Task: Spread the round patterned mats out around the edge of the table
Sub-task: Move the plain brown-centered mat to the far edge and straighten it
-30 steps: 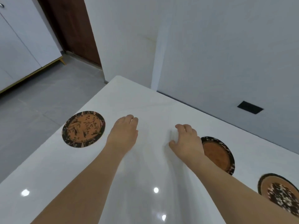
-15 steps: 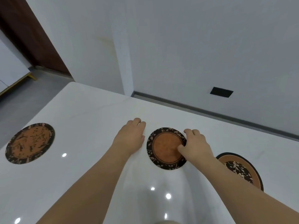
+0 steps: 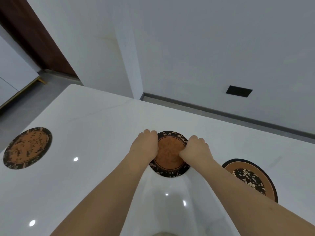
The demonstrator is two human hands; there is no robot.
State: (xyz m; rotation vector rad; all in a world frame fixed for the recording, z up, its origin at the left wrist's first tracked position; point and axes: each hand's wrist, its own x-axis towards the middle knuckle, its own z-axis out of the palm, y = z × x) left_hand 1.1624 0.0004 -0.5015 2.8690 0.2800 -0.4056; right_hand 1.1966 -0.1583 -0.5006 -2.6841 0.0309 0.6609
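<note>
Three round mats lie on the glossy white table. The middle mat has an orange centre and a black leaf-patterned rim. My left hand grips its left edge and my right hand grips its right edge, fingers curled over the rim. A second mat, orange with dark markings and a black rim, rests near the table's left edge. A third mat, orange with a black floral centre, sits to the right, partly hidden by my right forearm.
The table's far edge runs along a grey-white wall with a dark baseboard and a black wall outlet. Grey floor, a brown door and white cabinets lie beyond the table's left corner.
My view swung right along the table. My left hand moved onto the middle mat's left rim, and both hands now clasp that mat from either side.
</note>
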